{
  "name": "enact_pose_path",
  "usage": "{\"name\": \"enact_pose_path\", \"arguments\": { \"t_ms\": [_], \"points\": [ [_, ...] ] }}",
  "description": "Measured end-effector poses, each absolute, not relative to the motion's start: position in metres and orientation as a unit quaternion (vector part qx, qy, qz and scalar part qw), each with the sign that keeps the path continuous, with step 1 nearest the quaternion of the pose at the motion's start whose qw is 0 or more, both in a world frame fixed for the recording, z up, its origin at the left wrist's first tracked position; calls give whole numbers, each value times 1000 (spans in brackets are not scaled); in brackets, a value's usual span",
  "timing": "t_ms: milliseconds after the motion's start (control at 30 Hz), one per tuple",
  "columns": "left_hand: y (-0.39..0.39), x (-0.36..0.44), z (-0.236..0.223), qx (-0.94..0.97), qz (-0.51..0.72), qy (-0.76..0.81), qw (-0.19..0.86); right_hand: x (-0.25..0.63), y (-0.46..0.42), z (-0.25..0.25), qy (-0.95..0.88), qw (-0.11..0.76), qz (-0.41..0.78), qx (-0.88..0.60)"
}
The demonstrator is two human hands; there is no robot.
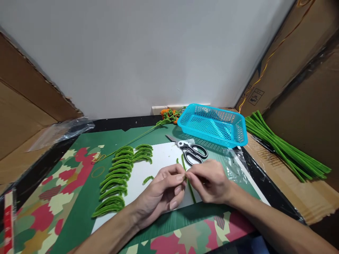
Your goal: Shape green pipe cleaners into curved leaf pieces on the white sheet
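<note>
My left hand (168, 185) and my right hand (209, 180) meet over the white paper (159, 155), fingertips pinched together. Between them is a green pipe cleaner (191, 192), its middle hidden by my fingers, with ends showing above and below. A short green tip (177, 161) shows just above my left fingers. To the left, folded green pipe-cleaner pieces (113, 182) lie in a long column, with a shorter stack (143, 153) beside it. One small curled piece (147, 180) lies alone near my left hand. Scissors (189, 150) with black and grey handles rest beyond my hands.
A blue perforated basket (212, 139) stands at the back right. Beside it lies an orange-and-green pipe-cleaner flower stem (143, 134). A bundle of long green pipe cleaners (286, 148) rests on cardboard at right. Clear plastic bags (66, 128) and rubber bands (97, 171) lie about.
</note>
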State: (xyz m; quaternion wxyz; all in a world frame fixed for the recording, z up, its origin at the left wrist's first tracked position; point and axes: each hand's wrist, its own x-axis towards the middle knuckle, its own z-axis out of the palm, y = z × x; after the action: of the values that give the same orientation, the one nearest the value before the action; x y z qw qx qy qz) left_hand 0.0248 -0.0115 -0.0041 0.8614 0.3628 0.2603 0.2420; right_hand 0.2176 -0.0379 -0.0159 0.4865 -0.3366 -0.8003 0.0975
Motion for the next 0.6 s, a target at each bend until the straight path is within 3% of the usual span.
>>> {"name": "enact_pose_path", "arguments": {
  "t_ms": [167,267,400,500,600],
  "points": [
    [-5,21,-3,569,278,291,718,220,-36,-5,-709,453,374,-390],
    [0,15,3,738,295,296,530,221,-32,-6,-632,434,507,-393],
    [9,9,6,904,300,187,241,218,-25,-13,-541,395,629,-393],
    [10,9,1,925,294,169,173,217,-23,-16,-559,394,596,-421],
    [6,13,-3,852,300,281,324,220,-24,-19,-687,412,414,-433]
  ]
}}
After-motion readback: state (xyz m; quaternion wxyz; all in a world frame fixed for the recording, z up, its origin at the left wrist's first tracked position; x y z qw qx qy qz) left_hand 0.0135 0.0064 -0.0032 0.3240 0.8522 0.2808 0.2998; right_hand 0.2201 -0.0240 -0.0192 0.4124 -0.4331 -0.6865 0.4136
